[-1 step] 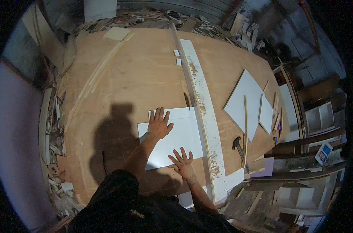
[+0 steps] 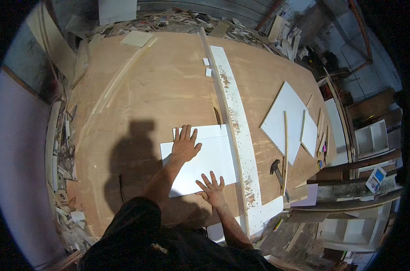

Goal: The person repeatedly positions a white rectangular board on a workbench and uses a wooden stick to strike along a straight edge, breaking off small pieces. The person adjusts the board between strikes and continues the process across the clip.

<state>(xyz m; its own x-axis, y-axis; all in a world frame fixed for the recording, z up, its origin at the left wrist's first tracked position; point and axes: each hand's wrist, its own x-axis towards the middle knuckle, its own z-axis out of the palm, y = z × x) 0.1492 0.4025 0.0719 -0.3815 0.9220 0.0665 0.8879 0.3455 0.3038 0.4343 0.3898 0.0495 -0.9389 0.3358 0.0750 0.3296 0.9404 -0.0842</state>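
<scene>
My left hand point(image 2: 184, 145) lies flat with fingers spread on a white panel point(image 2: 200, 160), over its far left part. My right hand point(image 2: 212, 192) presses on the panel's near edge, fingers also apart. A narrow white strip point(image 2: 209, 131) runs along the panel's far side, and my left fingertips reach onto it. The panel's right edge meets a long upright board edge beside a white plank point(image 2: 234, 117) with worn brown patches. A thin dark blade-like piece point(image 2: 217, 116) stands just beyond the strip, its kind unclear. Neither hand grips anything.
The wooden tabletop point(image 2: 169, 81) carries two small white blocks point(image 2: 208, 72) by the plank. Right of it lie a hammer point(image 2: 277, 174), a diamond-turned white panel point(image 2: 284, 119) and thin wood sticks point(image 2: 285, 140). Long strips point(image 2: 117, 81) rest at left; scrap wood point(image 2: 178, 22) piles up behind.
</scene>
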